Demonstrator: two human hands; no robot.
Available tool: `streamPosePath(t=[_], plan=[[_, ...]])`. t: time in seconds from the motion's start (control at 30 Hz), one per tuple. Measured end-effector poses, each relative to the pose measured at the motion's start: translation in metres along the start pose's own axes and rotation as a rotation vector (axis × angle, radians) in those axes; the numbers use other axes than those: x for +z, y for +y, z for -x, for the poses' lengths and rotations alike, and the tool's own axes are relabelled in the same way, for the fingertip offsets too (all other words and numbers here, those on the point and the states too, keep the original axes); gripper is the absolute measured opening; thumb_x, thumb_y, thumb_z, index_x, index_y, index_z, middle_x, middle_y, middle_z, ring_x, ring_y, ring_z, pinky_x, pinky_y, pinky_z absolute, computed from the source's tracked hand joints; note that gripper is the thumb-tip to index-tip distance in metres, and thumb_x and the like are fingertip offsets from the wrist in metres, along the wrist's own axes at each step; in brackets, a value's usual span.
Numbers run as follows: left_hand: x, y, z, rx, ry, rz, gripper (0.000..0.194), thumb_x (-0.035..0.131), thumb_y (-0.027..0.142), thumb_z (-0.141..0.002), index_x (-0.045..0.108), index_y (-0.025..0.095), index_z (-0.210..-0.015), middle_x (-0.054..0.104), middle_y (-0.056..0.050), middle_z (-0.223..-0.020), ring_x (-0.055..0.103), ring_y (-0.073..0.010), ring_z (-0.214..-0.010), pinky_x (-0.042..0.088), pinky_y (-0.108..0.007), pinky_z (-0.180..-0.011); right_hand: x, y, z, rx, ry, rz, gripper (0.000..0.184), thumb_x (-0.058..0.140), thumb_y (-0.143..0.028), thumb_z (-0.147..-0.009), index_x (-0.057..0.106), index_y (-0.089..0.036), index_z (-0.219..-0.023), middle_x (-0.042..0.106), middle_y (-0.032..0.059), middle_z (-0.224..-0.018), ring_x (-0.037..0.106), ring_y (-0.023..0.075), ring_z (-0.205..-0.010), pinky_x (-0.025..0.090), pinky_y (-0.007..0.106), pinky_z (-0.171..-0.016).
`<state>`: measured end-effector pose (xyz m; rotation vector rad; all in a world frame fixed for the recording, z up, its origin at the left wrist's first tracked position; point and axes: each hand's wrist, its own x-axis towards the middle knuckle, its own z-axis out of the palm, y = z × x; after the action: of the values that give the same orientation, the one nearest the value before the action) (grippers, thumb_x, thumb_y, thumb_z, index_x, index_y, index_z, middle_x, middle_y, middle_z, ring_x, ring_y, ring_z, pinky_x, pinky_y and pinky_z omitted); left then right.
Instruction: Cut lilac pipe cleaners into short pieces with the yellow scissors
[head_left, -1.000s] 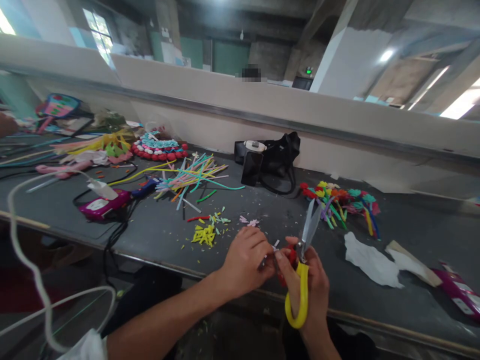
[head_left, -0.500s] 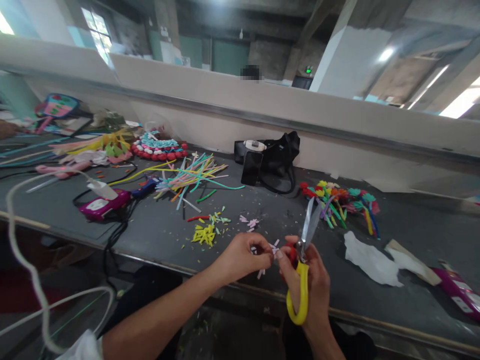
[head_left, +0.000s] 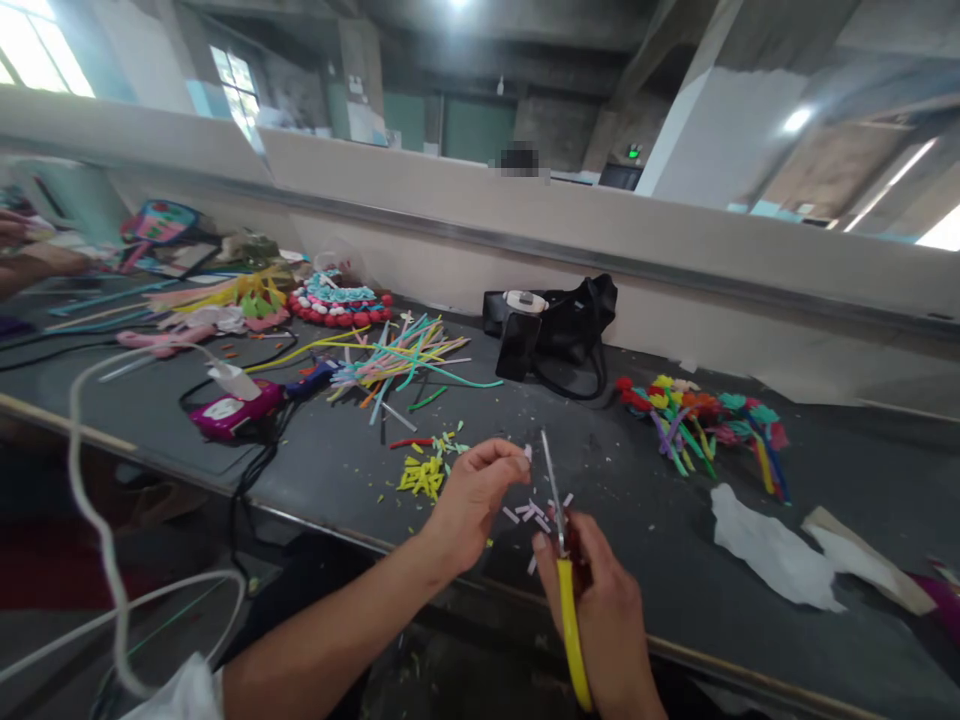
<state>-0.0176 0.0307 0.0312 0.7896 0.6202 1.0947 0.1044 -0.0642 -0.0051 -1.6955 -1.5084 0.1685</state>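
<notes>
My left hand point(head_left: 474, 500) is closed in a pinch on a small lilac strip point(head_left: 527, 454) above the table. My right hand point(head_left: 604, 605) is wrapped around scissors point(head_left: 572, 630) with yellow handles. Their blades point up and away, looking nearly closed from this angle. Something red shows by the scissors' pivot, partly hidden by my fingers. Short lilac pieces point(head_left: 534, 513) lie on the dark table between my hands. To the left of my left hand is a small heap of yellow cut pieces point(head_left: 421, 477), with pale green bits beside it.
Long coloured fuzzy stems point(head_left: 405, 355) are piled behind. A black bag point(head_left: 574, 320) stands at the wall, a phone point(head_left: 517, 345) against it. Fuzzy flowers point(head_left: 690, 415) and white paper point(head_left: 772, 550) lie right. A magenta glue gun point(head_left: 236, 408) and cords are left; another person's arm point(head_left: 41, 268) shows far left.
My hands have come apart. The left has lifted away with a lilac strip in its fingertips. The right hand has turned, swinging the scissors' blades leftward, and the view has shifted slightly.
</notes>
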Motion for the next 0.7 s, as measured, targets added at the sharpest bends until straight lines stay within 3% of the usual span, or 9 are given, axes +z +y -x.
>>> streamPosePath(t=[0.17, 0.7], plan=[[-0.0008, 0.0009, -0.0007, 0.051, -0.012, 0.069, 0.006, 0.07, 0.016, -0.066, 0.064, 0.016, -0.066, 0.06, 0.001, -0.068, 0.053, -0.0108, -0.068, 0.04, -0.024, -0.073, 0.0083, 0.0018, 0.0047, 0.027, -0.072, 0.011, 0.026, 0.052, -0.039, -0.088, 0.06, -0.022, -0.105, 0.068, -0.0003, -0.081, 0.065, 0.0147, -0.068, 0.049, 0.023, -0.064], [0.0004, 0.004, 0.002, 0.074, -0.003, 0.028, 0.007, 0.071, 0.019, -0.064, 0.064, 0.016, -0.065, 0.06, 0.001, -0.066, 0.052, -0.0111, -0.066, 0.039, -0.025, -0.071, 0.0066, -0.0017, 0.0037, -0.019, -0.003, 0.099, 0.023, 0.05, -0.035, -0.087, 0.065, -0.022, -0.1, 0.069, -0.0013, -0.074, 0.065, 0.0136, -0.059, 0.047, 0.021, -0.056]])
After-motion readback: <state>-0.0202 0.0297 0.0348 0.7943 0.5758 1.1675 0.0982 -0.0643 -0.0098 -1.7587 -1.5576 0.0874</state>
